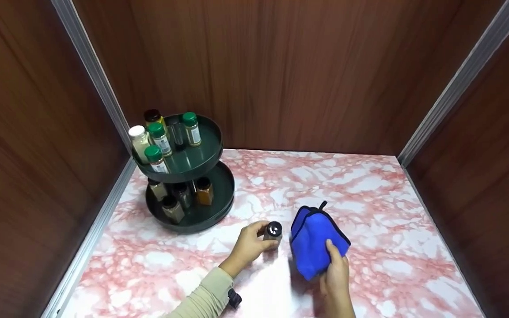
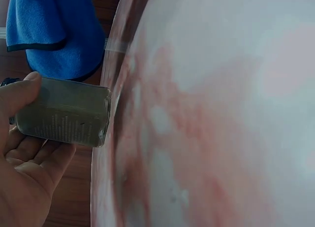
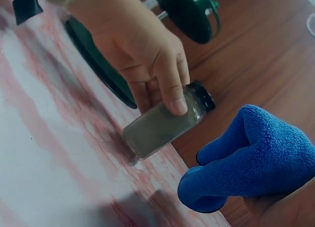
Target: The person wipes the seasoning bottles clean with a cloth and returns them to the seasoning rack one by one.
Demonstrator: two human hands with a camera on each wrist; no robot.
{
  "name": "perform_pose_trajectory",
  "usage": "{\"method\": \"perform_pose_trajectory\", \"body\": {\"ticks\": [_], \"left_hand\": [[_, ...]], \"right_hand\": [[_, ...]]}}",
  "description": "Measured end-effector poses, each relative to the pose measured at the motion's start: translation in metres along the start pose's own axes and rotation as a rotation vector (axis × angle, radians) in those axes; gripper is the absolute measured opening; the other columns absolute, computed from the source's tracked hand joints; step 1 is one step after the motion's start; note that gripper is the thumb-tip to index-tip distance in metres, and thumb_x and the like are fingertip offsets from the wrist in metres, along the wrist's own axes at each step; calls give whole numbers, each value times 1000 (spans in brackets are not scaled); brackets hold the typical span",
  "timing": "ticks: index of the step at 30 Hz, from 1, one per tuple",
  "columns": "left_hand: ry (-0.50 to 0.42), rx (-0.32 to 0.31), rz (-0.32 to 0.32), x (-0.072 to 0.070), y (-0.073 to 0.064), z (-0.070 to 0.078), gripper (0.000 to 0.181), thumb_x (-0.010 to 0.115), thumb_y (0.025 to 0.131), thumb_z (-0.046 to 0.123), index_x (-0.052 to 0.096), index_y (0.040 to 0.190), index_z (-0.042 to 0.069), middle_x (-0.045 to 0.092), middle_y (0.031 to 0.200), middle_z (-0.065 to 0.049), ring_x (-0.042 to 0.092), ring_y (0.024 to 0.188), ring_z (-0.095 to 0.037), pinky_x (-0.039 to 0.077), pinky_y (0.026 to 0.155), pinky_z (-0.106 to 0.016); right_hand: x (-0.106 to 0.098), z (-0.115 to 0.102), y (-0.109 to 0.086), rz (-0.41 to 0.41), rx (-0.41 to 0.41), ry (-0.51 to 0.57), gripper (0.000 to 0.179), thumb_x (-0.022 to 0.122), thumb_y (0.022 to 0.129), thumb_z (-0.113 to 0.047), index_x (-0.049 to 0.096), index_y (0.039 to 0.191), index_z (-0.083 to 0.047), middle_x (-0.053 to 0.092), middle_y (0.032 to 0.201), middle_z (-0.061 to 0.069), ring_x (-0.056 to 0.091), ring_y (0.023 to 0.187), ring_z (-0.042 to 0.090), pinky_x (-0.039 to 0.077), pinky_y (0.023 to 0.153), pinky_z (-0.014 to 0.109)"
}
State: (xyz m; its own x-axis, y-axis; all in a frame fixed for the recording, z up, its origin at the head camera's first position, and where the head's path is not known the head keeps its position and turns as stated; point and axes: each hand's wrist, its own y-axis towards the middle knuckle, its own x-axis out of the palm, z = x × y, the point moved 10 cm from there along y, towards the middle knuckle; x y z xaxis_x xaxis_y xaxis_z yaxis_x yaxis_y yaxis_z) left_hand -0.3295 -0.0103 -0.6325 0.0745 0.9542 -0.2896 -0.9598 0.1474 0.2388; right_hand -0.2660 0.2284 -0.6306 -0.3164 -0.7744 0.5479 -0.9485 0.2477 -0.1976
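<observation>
My left hand (image 1: 249, 243) pinches a clear spice jar (image 1: 274, 234) with a black cap between thumb and fingers. Inside the jar (image 2: 69, 113), a greyish-brown powder shows in the left wrist view, along with lines of small print on its side. The base of the jar (image 3: 157, 131) is close over the marbled table in the right wrist view. To the right of the jar, my right hand (image 1: 337, 274) grips a blue cloth (image 1: 314, 243) with black edging and a small black loop. The folded cloth (image 3: 266, 153) hangs raised beside the jar, its fuzzy side showing.
A dark green two-tier round rack (image 1: 210, 152) stands at the back left. Several jars with green, white and dark caps sit on its upper tray, and several dark-capped ones on the lower tray (image 1: 224, 187). Wood panels (image 1: 281, 75) enclose the pink-and-white table (image 1: 369, 198).
</observation>
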Motion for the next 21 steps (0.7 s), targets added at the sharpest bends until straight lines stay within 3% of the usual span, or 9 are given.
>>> {"method": "perform_pose_trajectory", "body": {"ticks": [14,21], "left_hand": [[-37,-68,18,5,-9,-15,50,89,78,13,69,124,8,71,119,-4,68,113,-19,55,95,-26],[-26,-95,31,7,-8,-16,48,87,76,5,70,121,9,74,113,-3,69,106,-14,57,89,-27]], "right_hand": [[18,6,4,-20,3,-184,31,55,106,-25,60,122,1,76,98,1,72,93,15,58,87,30],[48,16,9,-61,39,-324,41,57,104,-26,56,128,7,74,98,4,70,91,14,57,86,29]]}}
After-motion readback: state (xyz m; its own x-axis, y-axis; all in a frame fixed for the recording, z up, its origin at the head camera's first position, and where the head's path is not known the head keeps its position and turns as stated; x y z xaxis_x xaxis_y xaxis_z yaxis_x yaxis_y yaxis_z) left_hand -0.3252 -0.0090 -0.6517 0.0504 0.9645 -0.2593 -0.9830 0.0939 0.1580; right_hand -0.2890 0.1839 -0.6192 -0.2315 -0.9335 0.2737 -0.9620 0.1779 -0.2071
